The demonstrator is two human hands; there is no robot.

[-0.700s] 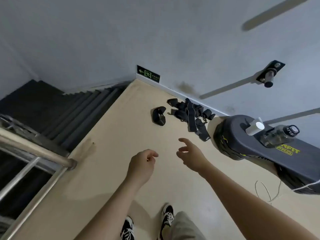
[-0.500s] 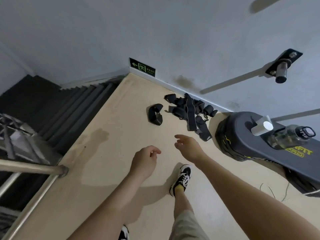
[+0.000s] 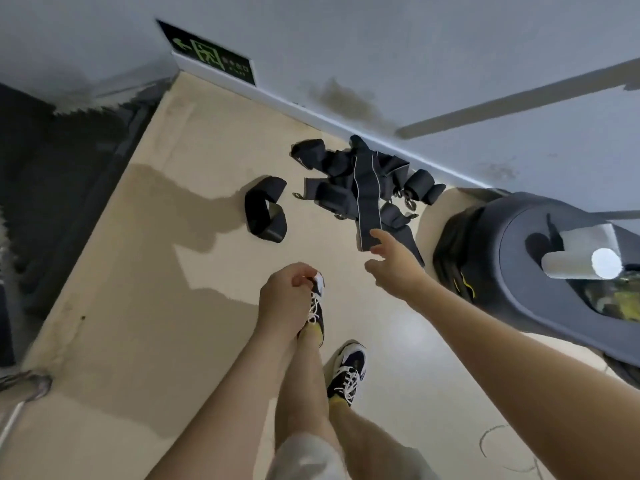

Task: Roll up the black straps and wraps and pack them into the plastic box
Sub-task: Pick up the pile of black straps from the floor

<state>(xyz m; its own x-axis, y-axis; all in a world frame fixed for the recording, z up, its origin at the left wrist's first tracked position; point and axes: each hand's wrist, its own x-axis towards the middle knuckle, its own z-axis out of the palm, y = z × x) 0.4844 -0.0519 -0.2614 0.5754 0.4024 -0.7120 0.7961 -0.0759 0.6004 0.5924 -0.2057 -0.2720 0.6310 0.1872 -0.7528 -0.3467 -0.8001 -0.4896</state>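
The only container is a see-through bottle on the dark rounded machine, far right of the right fingers; what is inside it I cannot tell. The right hand is open, its fingers straight and spread, holding nothing. Just beyond their tips lies the flat end of a long woven strap with pale stitched edges. It lies over the pile of black straps, soft and crumpled, with small metal rings and two rolled pieces. The left hand has loosely curled fingers and holds nothing. Beyond its knuckles, a little to the left, a wide looped wrap stands apart from the pile on the smooth beige floor.
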